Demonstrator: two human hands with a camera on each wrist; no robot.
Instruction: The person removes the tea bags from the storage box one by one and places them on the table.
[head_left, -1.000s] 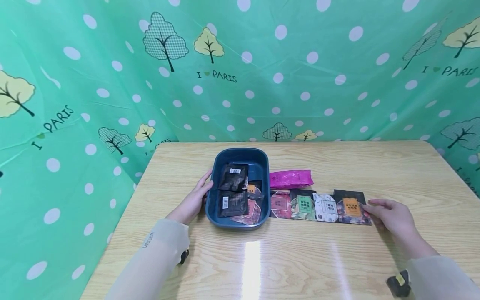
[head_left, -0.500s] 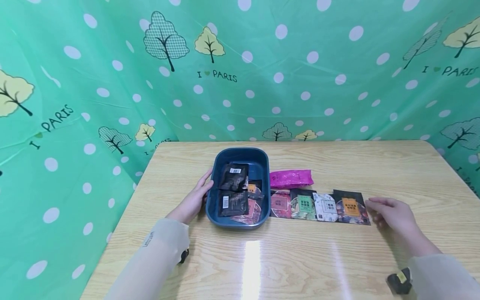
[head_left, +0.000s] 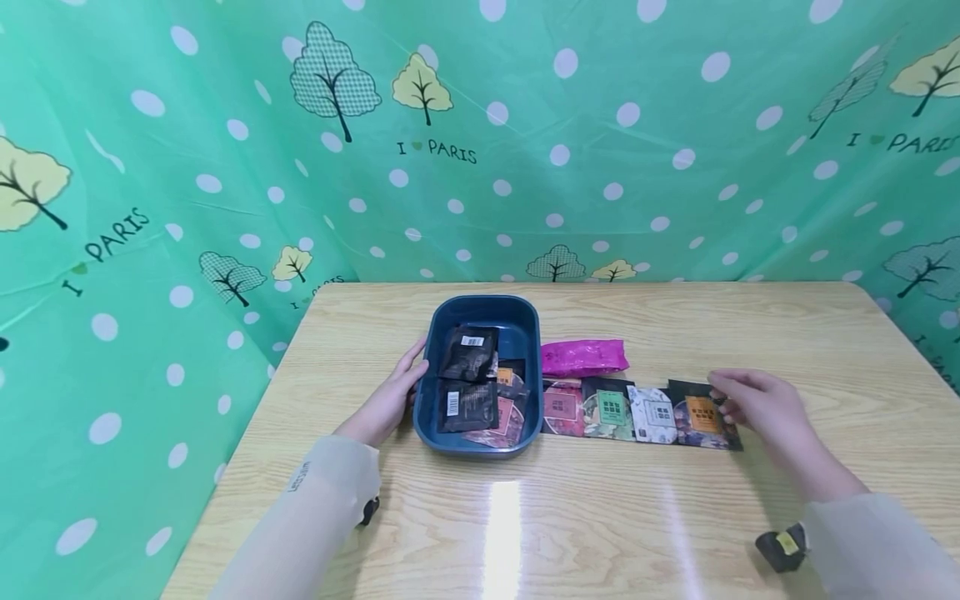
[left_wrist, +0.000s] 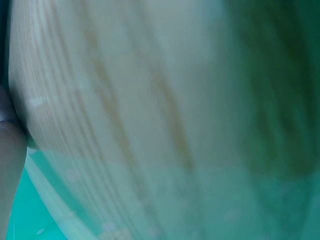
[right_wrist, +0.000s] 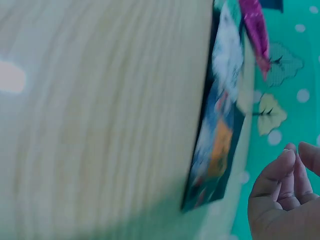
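Observation:
My left hand [head_left: 384, 406] rests along the outer left side of a dark blue plastic bin [head_left: 517, 340], its fingers mostly straight. Black sachets [head_left: 468, 407] and picture-printed sachets [head_left: 512, 427] lie inside. To the right of the bin runs a row of flat sachets with pink [head_left: 561, 407], green [head_left: 609, 410], white [head_left: 654, 415] and orange [head_left: 701, 415] labels. Above the right end of the orange-label sachet, my right hand [head_left: 768, 412] has loosely bent fingers. In the right wrist view nothing shows between its thumb and fingertips [right_wrist: 286, 156].
A shiny magenta packet [head_left: 583, 357] lies behind the row, by the bin. All stand on a light wood table [head_left: 600, 517], with a green printed curtain [head_left: 600, 167] behind and at the left. The left wrist view is mostly blurred wood.
My right hand has let go of the orange-label sachet's right edge, drawn back slightly, then moved up and left over that sachet. My left hand has stayed at the bin.

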